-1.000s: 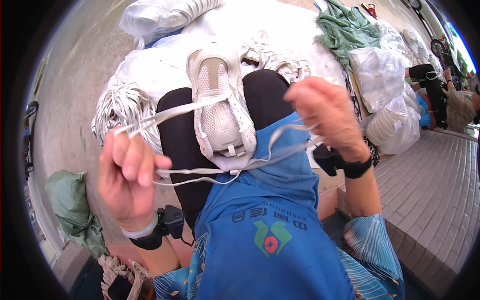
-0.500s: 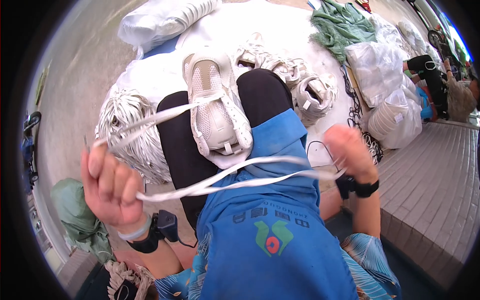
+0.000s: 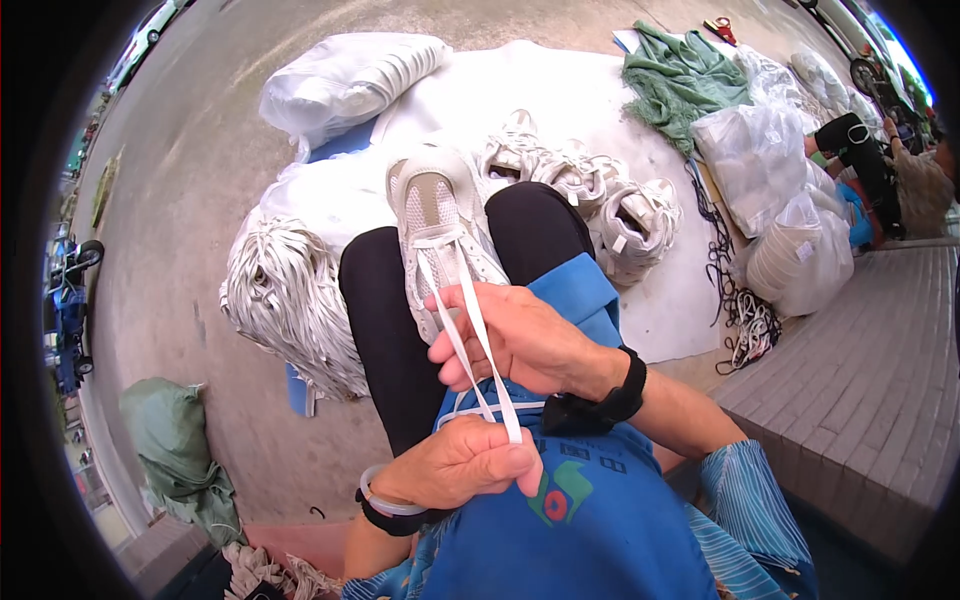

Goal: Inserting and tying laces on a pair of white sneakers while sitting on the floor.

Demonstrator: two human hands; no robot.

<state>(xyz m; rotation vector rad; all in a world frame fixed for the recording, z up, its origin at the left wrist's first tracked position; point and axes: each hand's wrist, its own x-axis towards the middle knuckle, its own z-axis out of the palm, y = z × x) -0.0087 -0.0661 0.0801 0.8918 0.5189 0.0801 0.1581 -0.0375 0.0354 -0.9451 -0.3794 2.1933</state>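
An off-white mesh sneaker (image 3: pixel 433 205) rests on my lap between my knees, toe pointing away. Two strands of a flat white shoelace (image 3: pixel 482 352) run from its lowest eyelets toward me. My left hand (image 3: pixel 468 462) is closed on both strands over the blue apron, pulling them fairly straight. Nearer the shoe, my right hand (image 3: pixel 520 340) has its fingers extended and apart, with the strands passing across them; it does not grip. This hand covers the heel end of the shoe.
A thick bundle of white laces (image 3: pixel 285 290) lies left of my knee. Several similar sneakers (image 3: pixel 640 225) stand on the white sheet (image 3: pixel 672 318) at right. Bagged white goods (image 3: pixel 350 85), a green cloth (image 3: pixel 685 75), dark cords (image 3: pixel 722 280) and a grey slatted surface (image 3: pixel 850 350) surround me. Another person (image 3: pixel 915 190) sits far right.
My hands were wide apart with the lace stretched between them. Now they have come together at the middle, and both strands run from the shoe into my left hand. My right hand has opened.
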